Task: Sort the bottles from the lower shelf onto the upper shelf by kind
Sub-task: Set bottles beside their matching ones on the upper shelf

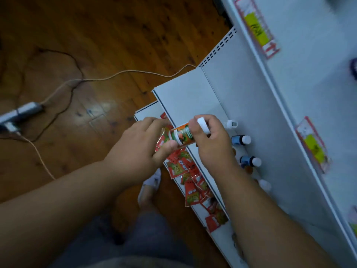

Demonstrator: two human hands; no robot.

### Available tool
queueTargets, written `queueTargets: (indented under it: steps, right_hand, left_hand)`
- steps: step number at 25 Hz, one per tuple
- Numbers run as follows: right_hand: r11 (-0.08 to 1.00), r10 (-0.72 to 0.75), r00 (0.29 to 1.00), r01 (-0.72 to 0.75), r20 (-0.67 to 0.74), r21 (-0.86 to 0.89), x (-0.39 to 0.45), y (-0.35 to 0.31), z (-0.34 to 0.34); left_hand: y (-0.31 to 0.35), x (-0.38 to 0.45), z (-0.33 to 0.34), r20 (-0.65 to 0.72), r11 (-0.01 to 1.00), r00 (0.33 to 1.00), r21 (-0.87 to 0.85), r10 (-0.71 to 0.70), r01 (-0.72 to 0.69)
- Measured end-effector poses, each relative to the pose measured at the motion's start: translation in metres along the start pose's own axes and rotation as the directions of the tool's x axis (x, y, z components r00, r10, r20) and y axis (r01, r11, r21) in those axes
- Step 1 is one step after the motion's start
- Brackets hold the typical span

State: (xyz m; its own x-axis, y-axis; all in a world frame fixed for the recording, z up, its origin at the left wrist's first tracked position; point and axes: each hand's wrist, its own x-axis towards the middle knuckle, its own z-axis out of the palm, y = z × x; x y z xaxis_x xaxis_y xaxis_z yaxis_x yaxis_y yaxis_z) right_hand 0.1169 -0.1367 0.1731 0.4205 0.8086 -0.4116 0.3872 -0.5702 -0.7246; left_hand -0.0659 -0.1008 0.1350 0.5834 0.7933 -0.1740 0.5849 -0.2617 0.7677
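Orange-labelled bottle (pixel 182 135) | both hands hold | label blurred, base hidden

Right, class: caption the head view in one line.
Both hands hold an orange-labelled bottle over a white shelf of bottles.

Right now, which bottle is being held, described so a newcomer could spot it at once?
Start at the white metal shelf unit on the right, then find the two bare hands meeting at its front edge. Between the left hand and right hand lies the orange-and-green labelled bottle with a white cap, on its side. The blue white-capped bottles nearby stand unheld on the shelf.
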Motion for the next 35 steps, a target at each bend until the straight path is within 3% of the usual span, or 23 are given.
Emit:
queueTargets:
  steps: [5, 10, 14, 18, 23, 27, 31, 33, 35]
  right_hand:
    - [0.958, -0.036, 0.999, 0.036, -0.007, 0.283, -0.100, -0.070, -0.012]
    - [0.773, 0.119, 0.969, 0.046, -0.215, 0.633, -0.155, -0.085, -0.042]
    - [0.759, 0.157, 0.860, 0.209, -0.486, 0.617, -0.196, -0.077, -0.099]
    - [0.774, 0.213, 0.767, 0.246, -0.605, 0.583, -0.243, -0.048, -0.159]
    - [0.832, 0.236, 0.719, 0.198, -0.654, 0.518, -0.308, 0.007, -0.228]
    - [0.820, 0.302, 0.691, 0.163, -0.657, 0.548, -0.322, 0.038, -0.267]
    - [0.835, 0.294, 0.645, 0.186, -0.705, 0.519, -0.287, 0.052, -0.291]
    - [0.850, 0.311, 0.619, 0.159, -0.721, 0.503, -0.257, 0.056, -0.303]
    - [0.864, 0.317, 0.646, 0.105, -0.694, 0.492, -0.225, 0.058, -0.315]
  left_hand:
    - [0.057, -0.060, -0.077, 0.090, 0.961, 0.996, -0.276, 0.022, 0.003]
    - [0.118, -0.065, -0.113, 0.211, 0.983, 0.962, -0.099, 0.174, -0.156]
    - [0.189, -0.064, -0.091, 0.288, 0.954, 0.909, -0.088, 0.301, -0.288]
    - [0.262, -0.076, -0.038, 0.341, 0.906, 0.842, -0.094, 0.418, -0.412]
    - [0.333, -0.102, 0.050, 0.399, 0.844, 0.747, -0.175, 0.532, -0.507]
    - [0.361, -0.106, 0.092, 0.444, 0.836, 0.724, -0.126, 0.528, -0.533]
    - [0.371, -0.063, 0.108, 0.445, 0.733, 0.648, -0.028, 0.618, -0.680]
    - [0.373, -0.024, 0.111, 0.439, 0.716, 0.649, 0.019, 0.621, -0.698]
    - [0.374, 0.011, 0.109, 0.446, 0.702, 0.665, 0.107, 0.598, -0.704]
